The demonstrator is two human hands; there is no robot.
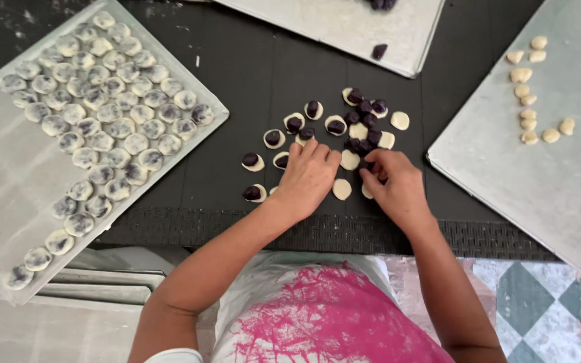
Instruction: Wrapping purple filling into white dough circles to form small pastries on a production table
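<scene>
On a black mat [237,87] lie several small pale dough discs [400,120], many topped with a dark purple filling ball [273,137]. My left hand [309,178] rests palm down over the near discs, fingers together, touching the dough beneath. My right hand [393,183] hovers beside it with fingertips pinched at a disc near the cluster of purple balls [364,111]; what it grips is hidden.
A metal tray [1,181] on the left holds rows of several sealed, speckled dough rounds [112,111]. A tray on the right [539,181] carries a few pale dough pieces [529,117]. Another tray [344,27] lies at the back. Stacked trays sit at lower left.
</scene>
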